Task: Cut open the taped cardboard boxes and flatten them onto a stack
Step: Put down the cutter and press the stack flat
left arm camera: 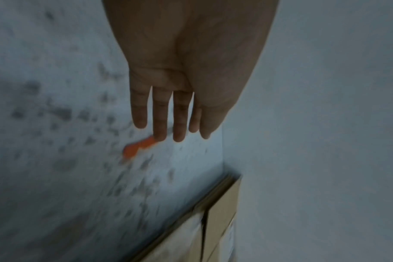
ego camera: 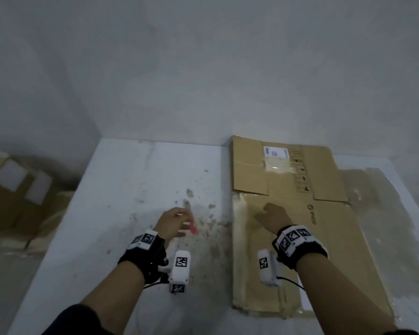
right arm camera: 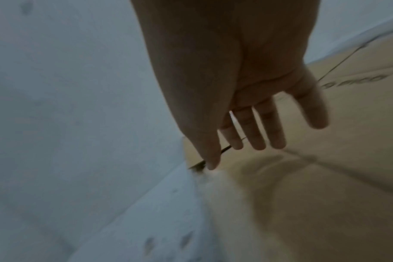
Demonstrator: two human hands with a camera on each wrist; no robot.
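Flattened cardboard box [ego camera: 290,213] lies on right half of white stained worktop [ego camera: 121,189], far edge against wall. Right hand [ego camera: 272,217] over its near-left area, grip spread, fingers straight; contact unclear. Left hand [ego camera: 173,222] above orange cutter [ego camera: 192,227] on worktop, grip spread, holding nothing. Left wrist view shows fingertips [left arm camera: 160,131] just at cutter's end. Only head view shows more boxes [ego camera: 17,192] on floor at left.
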